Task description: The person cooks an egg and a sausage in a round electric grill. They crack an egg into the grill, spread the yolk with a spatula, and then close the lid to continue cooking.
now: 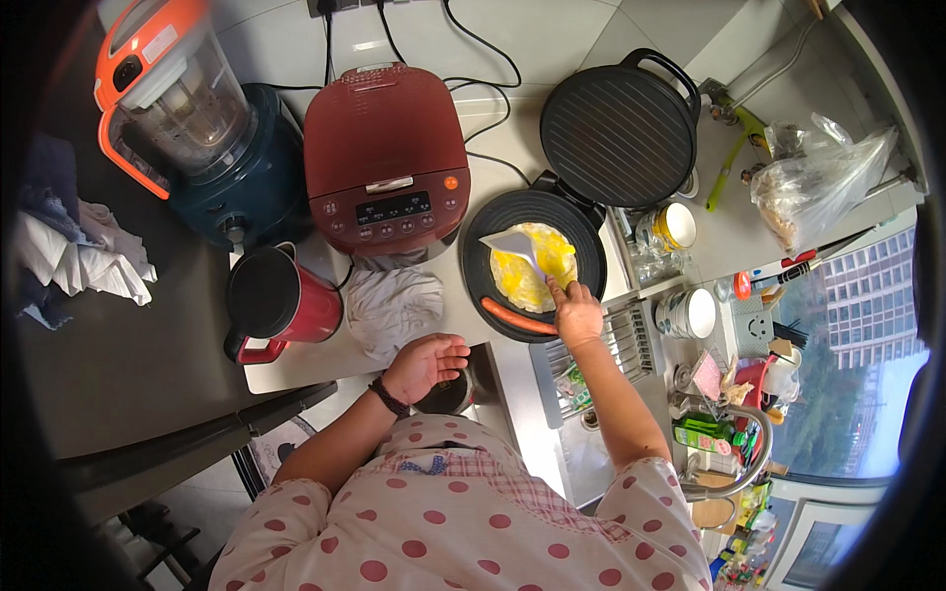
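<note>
My right hand (579, 314) grips the handle of a pale spatula (514, 242), whose blade rests on a flat pancake with yellow egg (556, 255). The pancake lies on the lower plate of a black electric griddle (479, 255), its ridged lid (619, 137) tipped back beyond it. A sausage (516, 318) sits on the plate's near edge, close to my right wrist. Palm partly turned up, my left hand (429, 366) hovers empty with fingers slightly spread. Nearest to it is a crumpled white cloth (395, 306) on the counter.
Left of the griddle stand a red rice cooker (386, 155), a blender (222, 148) and a red kettle (273, 303). To the right are a metal dish rack (628, 340), stacked bowls (691, 314) and a sink faucet (761, 436). Black cables (510, 111) trail behind the appliances.
</note>
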A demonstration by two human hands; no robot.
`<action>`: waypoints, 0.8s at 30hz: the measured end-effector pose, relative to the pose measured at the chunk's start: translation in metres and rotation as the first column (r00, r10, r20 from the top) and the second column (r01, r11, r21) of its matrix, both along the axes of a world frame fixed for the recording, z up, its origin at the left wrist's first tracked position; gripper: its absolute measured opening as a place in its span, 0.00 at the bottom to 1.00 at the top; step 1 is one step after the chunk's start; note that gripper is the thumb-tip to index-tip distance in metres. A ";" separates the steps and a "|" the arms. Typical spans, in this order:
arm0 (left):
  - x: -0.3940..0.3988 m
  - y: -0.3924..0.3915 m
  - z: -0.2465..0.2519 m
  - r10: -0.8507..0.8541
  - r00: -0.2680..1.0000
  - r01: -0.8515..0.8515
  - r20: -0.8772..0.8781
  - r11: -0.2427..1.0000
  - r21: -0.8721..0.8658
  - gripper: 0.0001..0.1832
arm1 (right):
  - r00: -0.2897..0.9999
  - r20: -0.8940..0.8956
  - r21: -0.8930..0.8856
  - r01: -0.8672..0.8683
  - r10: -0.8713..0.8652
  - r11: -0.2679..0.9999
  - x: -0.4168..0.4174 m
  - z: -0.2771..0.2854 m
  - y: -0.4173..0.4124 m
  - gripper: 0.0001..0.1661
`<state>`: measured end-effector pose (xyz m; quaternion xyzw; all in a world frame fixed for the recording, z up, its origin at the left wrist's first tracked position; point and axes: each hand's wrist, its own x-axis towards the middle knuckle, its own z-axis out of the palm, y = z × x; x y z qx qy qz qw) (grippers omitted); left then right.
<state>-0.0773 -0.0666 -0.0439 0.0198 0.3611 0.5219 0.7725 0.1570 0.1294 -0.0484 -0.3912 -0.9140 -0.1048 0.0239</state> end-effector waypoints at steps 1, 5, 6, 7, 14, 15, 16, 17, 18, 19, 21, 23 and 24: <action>0.000 0.000 0.000 -0.001 1.000 0.001 0.000 1.000 0.002 0.13 | 1.000 -0.014 -0.004 -0.003 0.003 1.000 -0.001 0.001 0.000 0.26; 0.003 0.003 -0.003 -0.014 1.000 0.013 0.020 1.000 0.012 0.13 | 0.998 -0.043 0.000 -0.049 0.049 0.999 -0.002 0.008 -0.002 0.26; 0.004 0.005 -0.002 -0.015 1.000 0.015 0.020 1.000 0.011 0.13 | 0.997 -0.063 0.002 -0.055 0.055 0.999 -0.003 0.016 -0.006 0.25; 0.005 0.006 -0.002 -0.015 1.000 0.015 0.020 1.000 0.009 0.13 | 0.995 -0.083 0.003 -0.062 0.062 0.998 -0.004 0.024 -0.010 0.25; 0.015 0.015 -0.001 -0.063 0.998 0.063 0.011 0.998 0.010 0.12 | 0.418 -0.772 -0.561 -0.096 -0.478 0.822 0.035 0.018 -0.023 0.18; 0.017 0.016 0.000 -0.065 0.998 0.065 0.008 0.998 0.006 0.12 | 0.307 -0.705 -0.700 -0.164 -0.639 0.695 0.037 0.026 -0.026 0.19; 0.019 0.017 0.000 -0.071 0.997 0.071 0.006 0.997 0.002 0.12 | 0.202 -0.593 -0.801 -0.250 -0.779 0.545 0.039 0.044 -0.032 0.19; 0.021 0.018 0.000 -0.077 0.997 0.077 0.006 0.997 0.003 0.12 | 0.113 -0.443 -0.855 -0.352 -0.889 0.381 0.041 0.056 -0.036 0.19; 0.023 0.020 0.001 -0.088 0.996 0.088 0.005 0.996 0.006 0.12 | 0.082 -0.431 -0.848 -0.377 -0.898 0.373 0.044 0.059 -0.039 0.21; 0.025 0.022 0.002 -0.099 0.995 0.099 0.005 0.995 0.009 0.12 | 0.065 -0.416 -0.844 -0.398 -0.907 0.359 0.048 0.062 -0.042 0.21; 0.029 0.026 0.003 -0.119 0.993 0.119 0.002 0.993 0.010 0.12 | 0.033 -0.383 -0.835 -0.440 -0.923 0.330 0.055 0.067 -0.049 0.21; 0.034 0.031 0.002 -0.134 0.991 0.134 0.005 0.991 0.010 0.12 | 0.014 -0.350 -0.841 -0.445 -0.937 0.308 0.060 0.068 -0.052 0.21; 0.036 0.033 0.003 -0.142 0.990 0.142 -0.004 0.990 0.005 0.12 | 0.008 -0.343 -0.838 -0.455 -0.939 0.302 0.063 0.065 -0.054 0.21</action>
